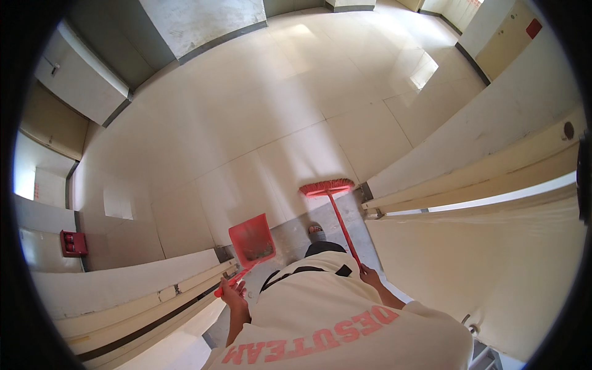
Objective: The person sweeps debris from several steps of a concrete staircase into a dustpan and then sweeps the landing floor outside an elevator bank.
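My left hand (233, 293) grips the handle of a red plastic dustpan (252, 236). The pan is to my left near the doorway's edge, with some dark debris in its lower part. My right hand (369, 274) is closed around the red handle of a push broom (326, 186). The broom's handle slants forward from my hand to its wide red bristle head, which lies on the tiled floor (286, 120) just past the doorway, near the right door frame.
An open cream door (453, 259) stands to my right, and the left door frame (152, 300) is beside the dustpan. A red box holding fire extinguishers (74, 243) is by the far left wall. A white wall section (208, 23) stands across the hall.
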The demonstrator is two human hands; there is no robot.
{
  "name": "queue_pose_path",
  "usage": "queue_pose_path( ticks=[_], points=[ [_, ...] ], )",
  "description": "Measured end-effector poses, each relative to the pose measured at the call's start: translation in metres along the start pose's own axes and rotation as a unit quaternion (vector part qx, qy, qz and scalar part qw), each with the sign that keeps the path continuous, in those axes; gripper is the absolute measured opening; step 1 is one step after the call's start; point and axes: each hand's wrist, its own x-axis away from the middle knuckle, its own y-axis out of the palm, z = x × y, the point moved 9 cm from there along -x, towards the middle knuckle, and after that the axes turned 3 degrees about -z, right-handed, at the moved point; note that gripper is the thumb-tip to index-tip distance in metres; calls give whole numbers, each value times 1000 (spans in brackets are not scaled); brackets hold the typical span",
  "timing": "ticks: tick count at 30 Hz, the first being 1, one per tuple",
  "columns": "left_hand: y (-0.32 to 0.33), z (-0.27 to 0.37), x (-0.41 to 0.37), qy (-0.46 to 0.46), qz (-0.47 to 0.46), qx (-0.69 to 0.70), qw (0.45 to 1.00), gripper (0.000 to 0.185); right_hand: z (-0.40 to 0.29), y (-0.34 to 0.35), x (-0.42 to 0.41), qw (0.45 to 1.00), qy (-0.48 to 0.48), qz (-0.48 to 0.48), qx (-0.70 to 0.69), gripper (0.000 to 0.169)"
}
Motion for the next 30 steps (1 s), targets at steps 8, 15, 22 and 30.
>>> queue_pose_path(
  ticks=[8, 15, 22, 30],
  points=[
    [65, 44, 38, 8, 11, 36, 999, 43, -58, -41, -128, 932, 142, -90, -322, 53],
    [103, 95, 17, 39, -18, 46, 998, 44, -124, -143, -291, 998, -31, 10, -61, 35],
    [68, 116, -21, 20, 32, 74, 997, 45, -46, -74, -128, 997, 71, -32, 26, 50],
    [44, 116, -38, 25, 37, 83, 996, 45, -70, 2, 21, 992, 30, -100, 70, 55]
  ],
)
